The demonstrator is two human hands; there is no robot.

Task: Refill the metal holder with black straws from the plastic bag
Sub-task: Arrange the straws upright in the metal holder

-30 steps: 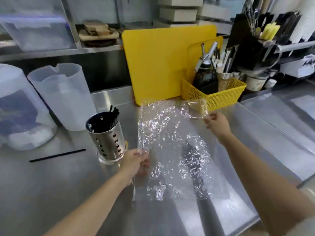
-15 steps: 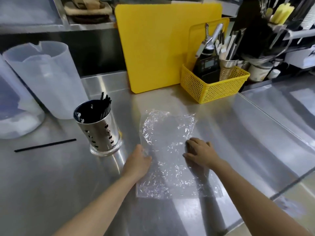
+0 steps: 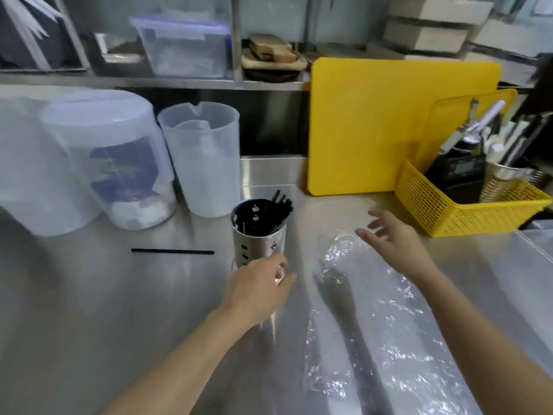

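The plastic bag is lying flat and crinkled on the steel tabletop, running from just beside the metal holder toward the near edge, and it is looking emptied or close to it; I cannot make out any straws left inside through the glare. It is going to handle like thin film: weightless, limp, slippery against the steel, collapsing wherever it is pinched, so a corner or the open mouth is the place to take it. The holder is standing upright between the bag and the translucent jugs, with black straws leaning inside against its far right rim. It looks light and tall enough to tip if knocked, so the perforated wall low down is where I would steady it. One stray straw is lying alone on the tabletop to the left of the holder, well apart from the bag; being thin, stiff and smooth, it is likely to roll, and is best pinched near its middle.

The left hand is reaching forward with its back to us, fingers loosely curled at the foot of the holder; whether it is touching the metal I cannot tell. The right hand is hovering over the far end of the bag, palm down, fingers spread, gripping nothing.
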